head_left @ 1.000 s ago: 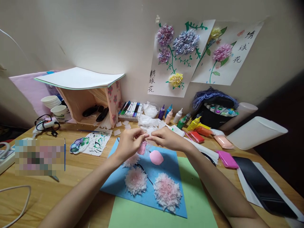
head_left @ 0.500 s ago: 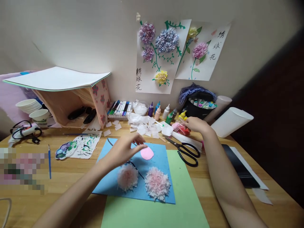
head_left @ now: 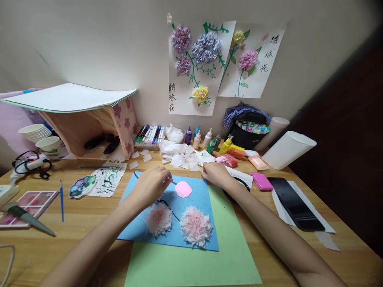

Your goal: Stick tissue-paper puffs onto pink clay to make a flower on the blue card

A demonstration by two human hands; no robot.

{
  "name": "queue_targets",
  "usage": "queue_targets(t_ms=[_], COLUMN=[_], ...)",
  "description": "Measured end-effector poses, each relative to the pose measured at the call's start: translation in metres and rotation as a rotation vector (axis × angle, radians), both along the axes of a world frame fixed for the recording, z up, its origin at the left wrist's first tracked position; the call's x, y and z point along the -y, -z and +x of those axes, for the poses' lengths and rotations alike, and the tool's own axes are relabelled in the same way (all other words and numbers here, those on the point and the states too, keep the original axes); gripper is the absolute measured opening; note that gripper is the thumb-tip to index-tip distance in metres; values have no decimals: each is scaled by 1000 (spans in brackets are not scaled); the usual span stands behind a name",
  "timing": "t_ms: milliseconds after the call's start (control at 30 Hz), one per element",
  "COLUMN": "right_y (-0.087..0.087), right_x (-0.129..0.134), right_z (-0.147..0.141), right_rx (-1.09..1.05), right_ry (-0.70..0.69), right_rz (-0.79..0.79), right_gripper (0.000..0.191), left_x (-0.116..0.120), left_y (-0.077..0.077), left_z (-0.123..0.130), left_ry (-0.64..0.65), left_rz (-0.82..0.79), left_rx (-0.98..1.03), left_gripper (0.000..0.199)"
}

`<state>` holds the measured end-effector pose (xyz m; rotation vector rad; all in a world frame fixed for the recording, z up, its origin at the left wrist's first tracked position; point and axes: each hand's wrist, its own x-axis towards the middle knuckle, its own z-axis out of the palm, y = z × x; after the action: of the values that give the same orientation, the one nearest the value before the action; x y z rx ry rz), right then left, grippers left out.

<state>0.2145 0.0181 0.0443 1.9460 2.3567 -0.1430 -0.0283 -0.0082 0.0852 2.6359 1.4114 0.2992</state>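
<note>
My left hand is over the upper part of the blue sheet, fingers curled together; whatever they pinch, if anything, is hidden. Just right of it lies a pink disc, a short dark line running to its edge. Two fluffy pink-and-white paper flowers, a left one and a right one, sit lower on the sheet, near a dark curved stem. My right hand is closed by the sheet's top right corner, its fingertips out of clear sight. Black-handled scissors lie mostly hidden under my right forearm.
Under the blue sheet is a green sheet. White tissue squares, paint bottles and clay packets stand or lie behind my hands. A phone is at right, a paintbrush and palette at left.
My right hand has come left and nearer from the clay packets to the blue sheet's corner, covering much of the scissors. My left hand's fingers have curled inward. The view has shifted slightly.
</note>
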Motion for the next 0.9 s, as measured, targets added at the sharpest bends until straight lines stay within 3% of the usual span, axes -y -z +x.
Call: queue_targets(t_ms=[100, 267, 400, 633, 900], right_y=[9, 7, 4, -4, -11], right_x=[-3, -3, 0, 7, 7], right_z=[-3, -2, -1, 4, 8], right_rx=[35, 75, 97, 145, 199], right_ry=[38, 49, 38, 35, 97], right_rz=[1, -43, -79, -128, -197], right_gripper=[24, 23, 26, 27, 33], left_x=[3, -5, -38, -89, -98], left_y=[1, 7, 19, 44, 57], left_z=[-2, 8, 44, 105, 107], left_ry=[-13, 5, 17, -93, -63], left_rz=[-49, -77, -181, -202, -251], left_rx=[24, 135, 136, 7, -7], left_gripper=[19, 23, 24, 21, 13])
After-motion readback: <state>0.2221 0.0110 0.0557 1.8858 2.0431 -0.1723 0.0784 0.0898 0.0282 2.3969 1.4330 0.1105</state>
